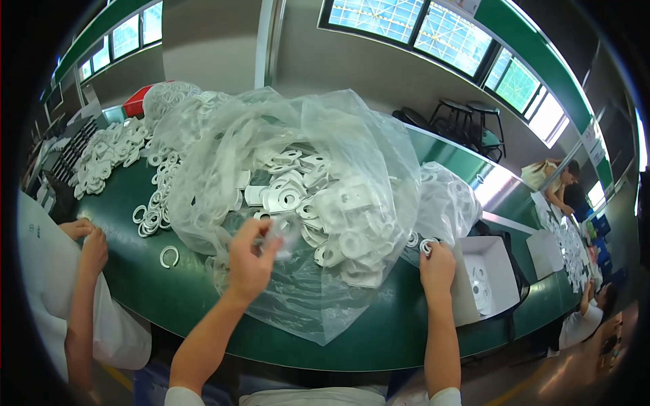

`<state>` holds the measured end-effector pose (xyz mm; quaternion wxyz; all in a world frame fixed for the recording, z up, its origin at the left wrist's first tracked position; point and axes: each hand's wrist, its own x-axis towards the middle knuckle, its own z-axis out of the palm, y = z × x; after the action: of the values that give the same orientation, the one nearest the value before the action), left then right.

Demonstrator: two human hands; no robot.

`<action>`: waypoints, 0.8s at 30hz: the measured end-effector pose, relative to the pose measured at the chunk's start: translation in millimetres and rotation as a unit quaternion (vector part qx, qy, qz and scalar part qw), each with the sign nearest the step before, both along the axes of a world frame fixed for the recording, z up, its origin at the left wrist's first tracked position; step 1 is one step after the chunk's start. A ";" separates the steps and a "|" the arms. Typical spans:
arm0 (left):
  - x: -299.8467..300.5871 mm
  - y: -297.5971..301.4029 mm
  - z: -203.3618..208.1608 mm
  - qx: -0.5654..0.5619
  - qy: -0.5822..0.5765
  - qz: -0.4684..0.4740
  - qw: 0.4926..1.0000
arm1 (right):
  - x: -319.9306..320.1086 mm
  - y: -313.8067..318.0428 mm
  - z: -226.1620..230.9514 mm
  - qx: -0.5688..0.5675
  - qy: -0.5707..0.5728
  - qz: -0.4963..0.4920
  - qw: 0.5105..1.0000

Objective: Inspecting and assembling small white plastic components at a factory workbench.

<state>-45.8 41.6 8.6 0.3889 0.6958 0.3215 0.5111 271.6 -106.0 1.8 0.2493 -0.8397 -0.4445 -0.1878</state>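
My left hand (250,265) is raised at the front of a big clear plastic bag (318,308), its fingers closed on a white plastic part (284,235) smeared by motion. In the bag's open mouth lies a heap of white plastic parts (288,196), flat plates with a round hole. Farther right, my right hand (438,271) pinches a white ring (426,246) by the edge of a smaller bag. Beside that hand stands an open white box (497,274) with white round pieces (481,291) inside.
A loose white ring (169,257) and a pile of rings (159,196) lie on the green table (128,271) to the left. A co-worker's hands (88,237) are at the left edge. The smaller clear bag (447,203) bulges behind my right hand. Stools (474,115) stand beyond.
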 end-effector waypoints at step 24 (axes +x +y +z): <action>25.6 -36.0 -17.6 -0.312 -0.143 -0.301 0.890 | -151.2 22.4 4.1 0.128 0.208 0.381 0.892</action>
<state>-20.2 5.5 -9.0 0.7629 0.5217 0.1805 0.3366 120.4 -83.6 5.9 0.4933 -0.5863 -0.6410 0.0453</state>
